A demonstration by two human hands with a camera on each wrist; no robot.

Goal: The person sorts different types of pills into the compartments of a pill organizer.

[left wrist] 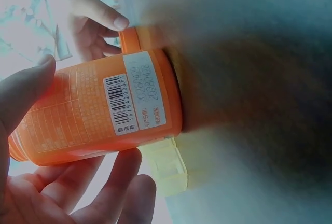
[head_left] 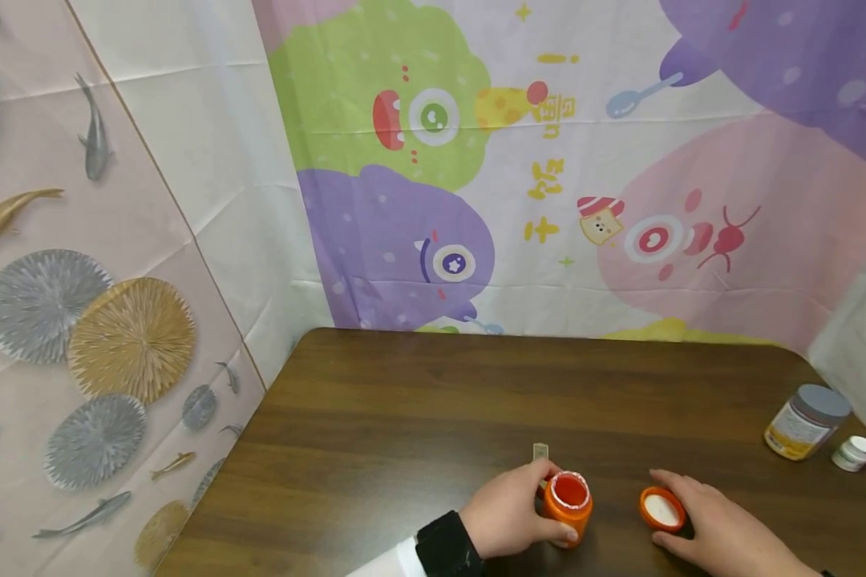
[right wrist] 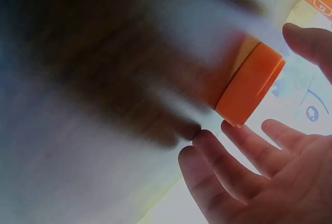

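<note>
My left hand (head_left: pixel 508 513) grips an orange bottle (head_left: pixel 573 530) round its side, thumb toward the front. The bottle stands upright with its mouth uncovered and a whitish rim. The left wrist view shows a barcode and printed dates on the bottle's label (left wrist: pixel 136 93). To its right, an orange cap (head_left: pixel 661 509) lies on the table with its white inside facing up. My right hand (head_left: pixel 725 525) is beside the cap, fingers and thumb spread on either side of it. In the right wrist view the fingertips are right at the edge of the cap (right wrist: pixel 251 85), the thumb apart from it.
Just behind the bottle is a small pale yellow, box-like piece (head_left: pixel 540 452). A grey-lidded jar (head_left: pixel 807 423) and a small white-capped bottle (head_left: pixel 854 453) stand at the right end of the brown table (head_left: pixel 404 401). Printed cloths hang behind and at the left.
</note>
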